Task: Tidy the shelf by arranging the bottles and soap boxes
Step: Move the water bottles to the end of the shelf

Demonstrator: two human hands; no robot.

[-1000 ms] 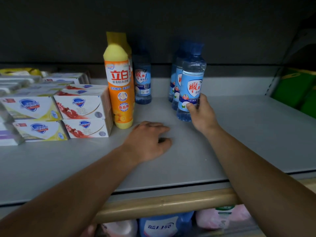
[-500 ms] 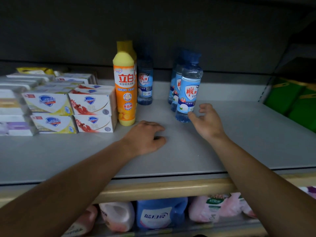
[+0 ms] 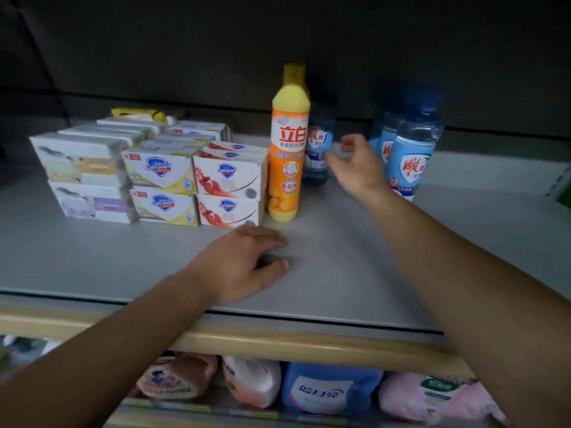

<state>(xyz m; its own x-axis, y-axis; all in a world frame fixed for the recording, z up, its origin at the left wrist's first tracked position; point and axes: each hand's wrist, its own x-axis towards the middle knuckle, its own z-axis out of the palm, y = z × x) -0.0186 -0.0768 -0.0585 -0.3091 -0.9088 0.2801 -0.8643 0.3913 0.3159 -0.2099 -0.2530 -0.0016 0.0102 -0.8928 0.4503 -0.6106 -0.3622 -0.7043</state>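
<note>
On the grey shelf (image 3: 92, 261), stacked soap boxes (image 3: 228, 186) fill the left side. An orange and yellow dish-soap bottle (image 3: 288, 156) stands upright just right of them. Behind it is a single blue bottle (image 3: 318, 149), and a group of blue bottles (image 3: 411, 152) stands further right. My left hand (image 3: 244, 261) rests palm down on the shelf in front of the orange bottle, holding nothing. My right hand (image 3: 358, 165) hovers with fingers spread between the single blue bottle and the blue group, touching neither as far as I can see.
A wooden front rail (image 3: 278, 344) edges the shelf. Below it lie pink refill pouches (image 3: 256, 384) and a blue pouch (image 3: 327, 393). A green pack (image 3: 564, 197) shows at the far right. Bare shelf surface lies to the right of the blue bottles.
My right hand let go of the front blue bottle and moved left toward the single blue bottle. The view shifted left and down. My left hand stayed flat on the shelf.
</note>
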